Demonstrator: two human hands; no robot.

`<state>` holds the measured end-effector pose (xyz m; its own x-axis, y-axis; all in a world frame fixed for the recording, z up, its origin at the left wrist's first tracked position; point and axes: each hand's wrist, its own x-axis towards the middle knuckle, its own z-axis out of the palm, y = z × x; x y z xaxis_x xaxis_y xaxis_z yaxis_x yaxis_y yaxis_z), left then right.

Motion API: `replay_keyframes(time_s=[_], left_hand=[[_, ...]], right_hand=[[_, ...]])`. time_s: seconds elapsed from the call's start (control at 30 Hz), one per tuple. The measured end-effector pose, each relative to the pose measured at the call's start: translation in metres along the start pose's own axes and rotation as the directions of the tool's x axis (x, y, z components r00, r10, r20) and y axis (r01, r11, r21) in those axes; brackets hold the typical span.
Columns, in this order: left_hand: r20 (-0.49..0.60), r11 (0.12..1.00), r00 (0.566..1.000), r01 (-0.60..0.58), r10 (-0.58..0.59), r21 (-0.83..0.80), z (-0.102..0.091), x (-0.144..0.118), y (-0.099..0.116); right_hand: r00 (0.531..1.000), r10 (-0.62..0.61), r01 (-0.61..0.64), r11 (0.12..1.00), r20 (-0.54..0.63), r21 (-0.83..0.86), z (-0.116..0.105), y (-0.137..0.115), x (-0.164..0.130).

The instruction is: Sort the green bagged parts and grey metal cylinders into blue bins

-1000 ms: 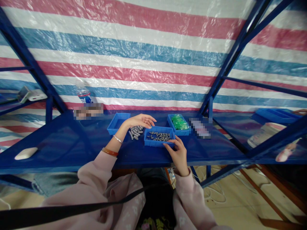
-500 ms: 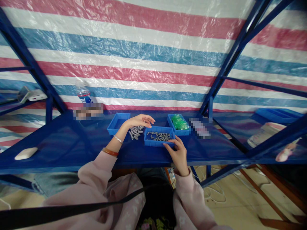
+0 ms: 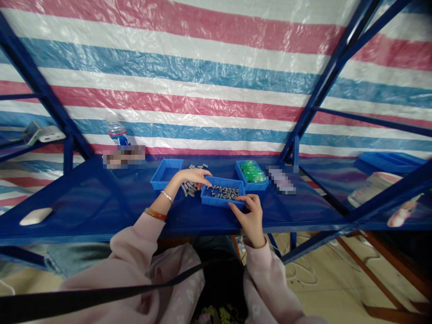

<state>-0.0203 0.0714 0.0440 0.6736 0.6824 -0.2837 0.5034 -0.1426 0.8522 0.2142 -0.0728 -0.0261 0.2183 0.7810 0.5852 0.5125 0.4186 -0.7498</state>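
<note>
A small blue plastic bin (image 3: 218, 201) holding many small metal screws (image 3: 225, 193) sits on the blue table. My left hand (image 3: 195, 176) has its thumb over the bin's left rim and its fingers at the outer side, partly hidden. At the bin's front right corner, my right hand (image 3: 250, 210) pinches the wall between thumb and fingers. Short grey metal cylinders (image 3: 189, 190) lie in a loose pile behind and under my left hand. A second blue bin (image 3: 165, 173) stands left of that pile. Behind, to the right, another blue bin (image 3: 250, 186) contains green plastic-wrapped items (image 3: 253, 172).
A water bottle (image 3: 119, 135) and a blurred item (image 3: 124, 157) stand at the back left. A white mouse-like object (image 3: 35, 216) lies near the left front edge. Right of the green items is a blurred flat object (image 3: 281, 179). Blue metal struts (image 3: 313, 99) frame the table (image 3: 297, 211).
My left hand has come down from above the pile onto the bin's left rim. The screw bin has shifted slightly left, my right hand still on its corner.
</note>
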Motion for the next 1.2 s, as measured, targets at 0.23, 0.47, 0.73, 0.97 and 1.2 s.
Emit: replay_keyframes(time_s=[0.23,0.47,0.73,0.97,1.2], left_hand=[[-0.153,0.995,0.983,-0.098,0.101,0.026,0.001,-0.003,0.006],[-0.217,0.992,0.968,-0.122,0.127,0.035,0.001,-0.001,0.005],[-0.318,0.981,0.939,-0.169,0.131,-0.098,0.005,0.003,0.007],[-0.344,0.876,0.903,-0.368,0.256,-0.313,0.005,-0.002,0.018],[-0.555,0.926,0.817,-0.316,0.154,-0.207,-0.006,0.004,0.011]], right_hand=[[0.984,-0.044,0.034,0.998,0.17,0.062,-0.005,-0.003,-0.001],[0.983,-0.135,0.149,0.983,0.123,-0.109,-0.008,-0.003,0.0],[0.956,-0.148,0.17,0.983,0.254,-0.069,-0.006,0.007,0.002],[0.988,-0.157,0.157,0.984,0.008,-0.082,-0.006,-0.003,-0.008],[0.984,-0.065,0.062,0.998,-0.167,-0.026,-0.001,0.005,-0.01]])
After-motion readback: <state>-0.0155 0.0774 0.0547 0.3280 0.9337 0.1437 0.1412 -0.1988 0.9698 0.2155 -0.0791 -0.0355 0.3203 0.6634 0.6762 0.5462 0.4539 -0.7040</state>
